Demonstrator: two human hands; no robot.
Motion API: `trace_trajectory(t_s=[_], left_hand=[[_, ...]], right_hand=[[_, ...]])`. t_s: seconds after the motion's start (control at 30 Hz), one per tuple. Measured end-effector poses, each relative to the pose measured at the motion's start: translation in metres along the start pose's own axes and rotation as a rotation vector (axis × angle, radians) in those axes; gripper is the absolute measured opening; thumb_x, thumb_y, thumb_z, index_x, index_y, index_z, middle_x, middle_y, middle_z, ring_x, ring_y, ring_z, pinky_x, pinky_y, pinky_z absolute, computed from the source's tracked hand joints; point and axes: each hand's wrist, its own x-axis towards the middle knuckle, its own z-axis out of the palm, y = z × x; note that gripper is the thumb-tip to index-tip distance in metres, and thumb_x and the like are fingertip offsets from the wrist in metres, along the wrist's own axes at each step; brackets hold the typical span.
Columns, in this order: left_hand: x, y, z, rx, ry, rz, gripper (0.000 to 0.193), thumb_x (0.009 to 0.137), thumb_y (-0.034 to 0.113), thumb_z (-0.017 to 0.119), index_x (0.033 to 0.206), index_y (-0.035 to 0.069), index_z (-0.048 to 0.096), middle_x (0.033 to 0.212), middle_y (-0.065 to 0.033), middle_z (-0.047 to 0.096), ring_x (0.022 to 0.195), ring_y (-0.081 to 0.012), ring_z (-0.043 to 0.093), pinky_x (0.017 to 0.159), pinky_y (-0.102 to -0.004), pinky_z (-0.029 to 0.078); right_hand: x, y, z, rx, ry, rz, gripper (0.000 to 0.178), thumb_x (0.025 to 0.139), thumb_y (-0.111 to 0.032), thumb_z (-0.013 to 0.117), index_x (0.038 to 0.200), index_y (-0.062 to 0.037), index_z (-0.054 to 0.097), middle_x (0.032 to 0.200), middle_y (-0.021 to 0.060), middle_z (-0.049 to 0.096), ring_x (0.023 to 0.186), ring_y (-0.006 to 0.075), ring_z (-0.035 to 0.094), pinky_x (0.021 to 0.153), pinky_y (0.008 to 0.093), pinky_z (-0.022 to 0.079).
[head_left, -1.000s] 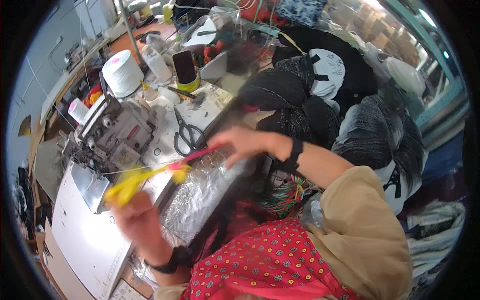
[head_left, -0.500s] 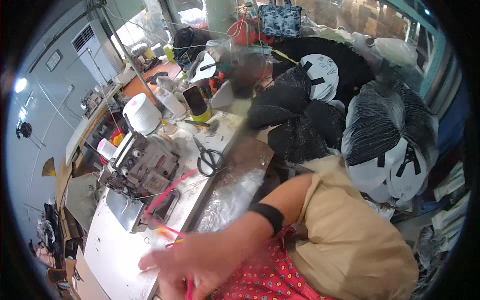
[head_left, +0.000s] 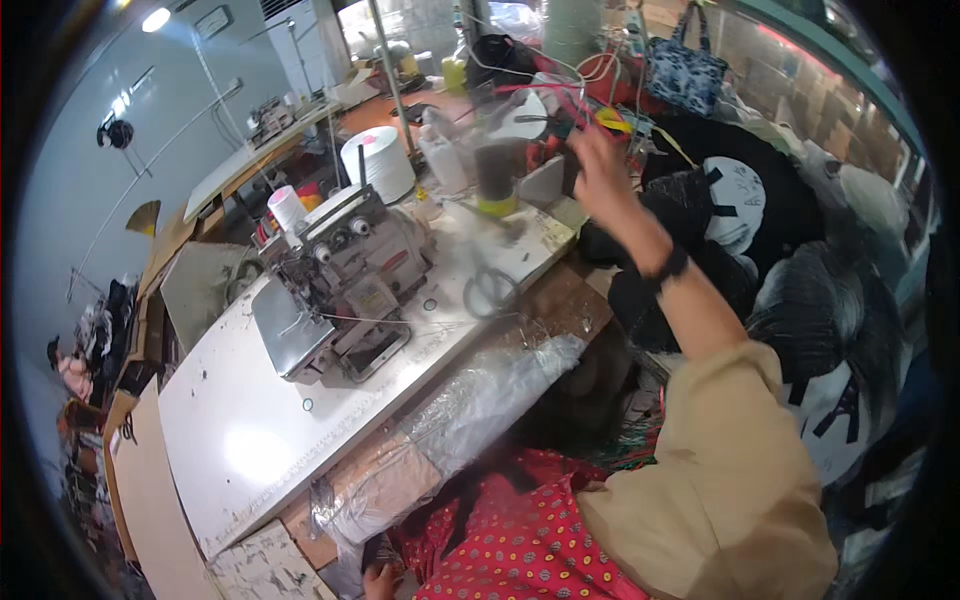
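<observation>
My right hand (head_left: 605, 185) is stretched out over the far end of the sewing table, its fingers closed and blurred on a pink cord (head_left: 535, 88). A small yellow piece (head_left: 612, 122) shows beside the fingertips. Below that arm, a pair of scissors (head_left: 490, 292) with dark handles lies on the white table (head_left: 235, 400), smeared by motion. The overlock sewing machine (head_left: 365, 265) stands left of it. At the lower edge, my left hand (head_left: 380, 580) is only partly in view beside the red patterned cloth over my lap (head_left: 530, 520); its fingers are too cut off to read.
A white thread cone (head_left: 378, 165) and a smaller spool (head_left: 287, 205) stand behind the machine. Clear plastic wrap (head_left: 470, 400) lies along the table's near edge. Bundles of black fabric (head_left: 690, 290) are piled at the right. A blue patterned bag (head_left: 687, 70) sits at the back.
My right hand has swung from the near part of the table up to the far right, taking the pink cord off the table. The view has shifted, and my left hand now shows low down.
</observation>
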Motion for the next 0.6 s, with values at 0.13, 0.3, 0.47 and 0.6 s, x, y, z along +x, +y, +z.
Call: trace_trajectory(t_s=[0.13, 0.3, 0.47, 0.6], left_hand=[[-0.004, -0.014, -0.008, -0.013, 0.039, -0.005, 0.028, 0.100, 0.004, 0.056, 0.128, 0.001, 0.060, 0.104, -0.0075, 0.068, 0.091, -0.0159, 0.063, 0.080, -0.0303, 0.052], [0.027, -0.011, -0.039, 0.016, -0.009, 0.012, 0.027, 0.100, 0.004, 0.056, 0.127, 0.001, 0.060, 0.104, -0.0075, 0.068, 0.090, -0.0157, 0.063, 0.080, -0.0302, 0.052], [0.078, -0.009, -0.071, 0.024, -0.080, 0.001, 0.027, 0.100, 0.005, 0.056, 0.127, 0.001, 0.061, 0.103, -0.0076, 0.068, 0.090, -0.0156, 0.063, 0.080, -0.0302, 0.052], [0.130, -0.001, -0.141, 0.088, -0.163, -0.024, 0.027, 0.100, 0.005, 0.056, 0.126, 0.001, 0.061, 0.103, -0.0076, 0.069, 0.089, -0.0155, 0.063, 0.079, -0.0302, 0.052]], right_hand=[[-0.174, -0.124, -0.018, 0.773, -0.974, -0.233, 0.011, 0.087, -0.016, 0.060, 0.086, -0.0063, 0.066, 0.089, 0.0136, 0.064, 0.082, 0.0329, 0.063, 0.078, 0.0420, 0.053], [-0.476, -0.117, -0.002, 0.719, -1.445, -0.276, 0.020, 0.079, -0.016, 0.064, 0.087, 0.0005, 0.072, 0.078, 0.0225, 0.067, 0.071, 0.0371, 0.063, 0.065, 0.0479, 0.050], [-0.560, -0.147, -0.021, 0.767, -1.501, 1.486, 0.023, 0.082, -0.019, 0.064, 0.091, 0.0011, 0.070, 0.085, 0.0233, 0.068, 0.075, 0.0395, 0.063, 0.070, 0.0483, 0.051], [-0.538, -0.128, -0.006, 0.868, -1.447, 1.334, 0.024, 0.083, -0.021, 0.064, 0.091, 0.0010, 0.070, 0.086, 0.0230, 0.068, 0.076, 0.0388, 0.063, 0.071, 0.0482, 0.051]])
